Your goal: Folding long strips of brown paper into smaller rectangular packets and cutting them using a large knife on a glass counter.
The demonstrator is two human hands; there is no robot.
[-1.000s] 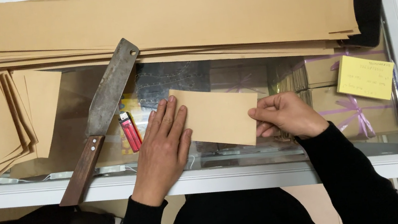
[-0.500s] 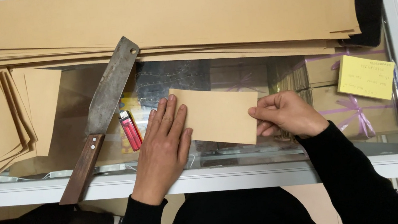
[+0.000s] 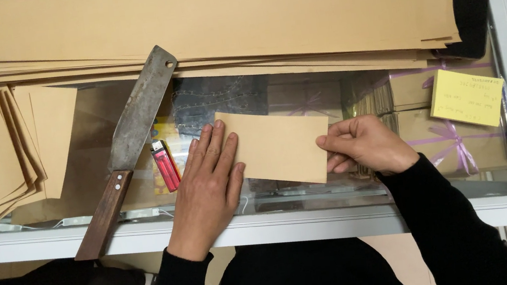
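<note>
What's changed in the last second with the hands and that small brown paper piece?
Nothing visibly changed. The left hand lies flat on the small brown paper rectangle, and the right hand pinches its right edge, as before. The cleaver, red lighter, long paper strips and yellow sticky note stay where they were on the glass counter.

Two bare hands, left hand [image 3: 206, 180] and right hand [image 3: 367, 146], no rings, no gloves, no watch. Long black sleeves reach wrists, snug cuffs. Plain dark fabric, no markings. Black garment covers torso below.
</note>
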